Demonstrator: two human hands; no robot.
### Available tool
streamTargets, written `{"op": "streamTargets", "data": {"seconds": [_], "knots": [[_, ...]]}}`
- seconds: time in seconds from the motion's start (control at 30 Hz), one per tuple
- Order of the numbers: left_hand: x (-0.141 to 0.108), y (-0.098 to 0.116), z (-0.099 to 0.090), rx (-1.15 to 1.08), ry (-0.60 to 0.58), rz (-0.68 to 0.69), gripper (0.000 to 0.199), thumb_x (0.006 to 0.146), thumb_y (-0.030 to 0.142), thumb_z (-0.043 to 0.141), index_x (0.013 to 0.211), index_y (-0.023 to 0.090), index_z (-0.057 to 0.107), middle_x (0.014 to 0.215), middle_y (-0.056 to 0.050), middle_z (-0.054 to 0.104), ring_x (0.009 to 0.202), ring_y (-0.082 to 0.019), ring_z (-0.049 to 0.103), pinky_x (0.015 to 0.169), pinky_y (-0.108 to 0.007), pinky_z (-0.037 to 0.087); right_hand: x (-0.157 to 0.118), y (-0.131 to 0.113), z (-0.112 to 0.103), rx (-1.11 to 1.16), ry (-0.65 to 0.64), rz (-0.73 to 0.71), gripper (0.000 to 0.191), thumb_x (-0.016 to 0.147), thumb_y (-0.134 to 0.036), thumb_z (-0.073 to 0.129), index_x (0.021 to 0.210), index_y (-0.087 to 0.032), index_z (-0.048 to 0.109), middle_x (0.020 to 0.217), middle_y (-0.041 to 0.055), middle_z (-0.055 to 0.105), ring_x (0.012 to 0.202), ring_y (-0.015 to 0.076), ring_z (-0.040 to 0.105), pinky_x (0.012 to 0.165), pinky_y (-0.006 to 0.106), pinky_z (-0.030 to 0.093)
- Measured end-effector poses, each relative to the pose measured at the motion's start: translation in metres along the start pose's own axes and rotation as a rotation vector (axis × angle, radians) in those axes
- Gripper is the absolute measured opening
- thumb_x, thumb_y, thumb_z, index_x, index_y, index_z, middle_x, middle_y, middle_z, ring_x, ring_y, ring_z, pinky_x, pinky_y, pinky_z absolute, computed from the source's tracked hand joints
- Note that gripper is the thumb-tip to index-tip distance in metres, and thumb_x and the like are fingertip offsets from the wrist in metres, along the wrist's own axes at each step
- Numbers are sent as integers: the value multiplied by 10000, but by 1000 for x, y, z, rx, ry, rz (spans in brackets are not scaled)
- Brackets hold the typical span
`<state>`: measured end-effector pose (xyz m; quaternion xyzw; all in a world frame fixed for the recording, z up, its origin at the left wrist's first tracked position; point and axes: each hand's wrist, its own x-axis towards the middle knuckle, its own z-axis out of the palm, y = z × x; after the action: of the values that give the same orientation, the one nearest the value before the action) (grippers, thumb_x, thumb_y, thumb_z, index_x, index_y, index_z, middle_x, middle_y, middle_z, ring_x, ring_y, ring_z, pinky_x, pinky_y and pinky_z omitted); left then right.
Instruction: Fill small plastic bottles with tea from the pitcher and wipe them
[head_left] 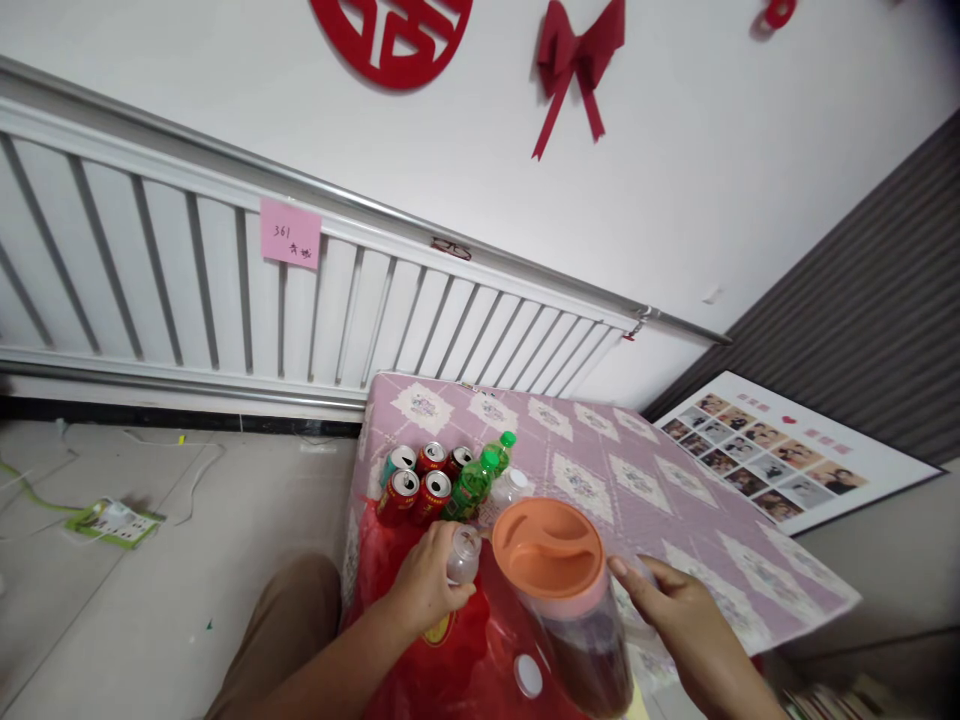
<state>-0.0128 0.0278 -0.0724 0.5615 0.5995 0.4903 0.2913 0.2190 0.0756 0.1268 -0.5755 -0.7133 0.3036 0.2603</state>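
Observation:
My left hand (pixel 427 585) is closed around a small clear bottle (pixel 463 562) with an uncapped mouth. Its contents are hard to make out. In my right hand (pixel 675 605) is the handle of a clear pitcher (pixel 589 650) with an orange lid (pixel 549 547) and dark liquid inside. The pitcher leans toward the bottle, its spout side close to the bottle's mouth; I cannot tell whether they touch. On the red covering (pixel 465 675) below lies a white cap (pixel 528 676). Just behind the bottle stands another clear bottle (pixel 511 488) with a white cap.
Several opened drink cans (pixel 433 495) and two green-capped green bottles (pixel 474 482) are grouped on the patterned tablecloth (pixel 577 480). A white radiator (pixel 337 310) runs behind the table. Right of it leans a photo board (pixel 780 455). A power strip (pixel 112 520) lies on the floor.

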Motion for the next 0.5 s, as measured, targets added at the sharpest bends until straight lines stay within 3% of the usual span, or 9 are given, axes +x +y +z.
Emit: {"op": "streamTargets", "data": {"seconds": [0.5], "knots": [[0, 4, -3, 3, -9, 2, 628, 623, 118, 740, 1205, 189, 516, 1193, -97, 589, 1139, -293, 579, 1003, -444, 464, 0, -1, -4, -5, 26, -34, 490, 667, -661, 693, 511, -202, 623, 560, 11, 613, 605, 207, 586, 565, 274, 476]]}}
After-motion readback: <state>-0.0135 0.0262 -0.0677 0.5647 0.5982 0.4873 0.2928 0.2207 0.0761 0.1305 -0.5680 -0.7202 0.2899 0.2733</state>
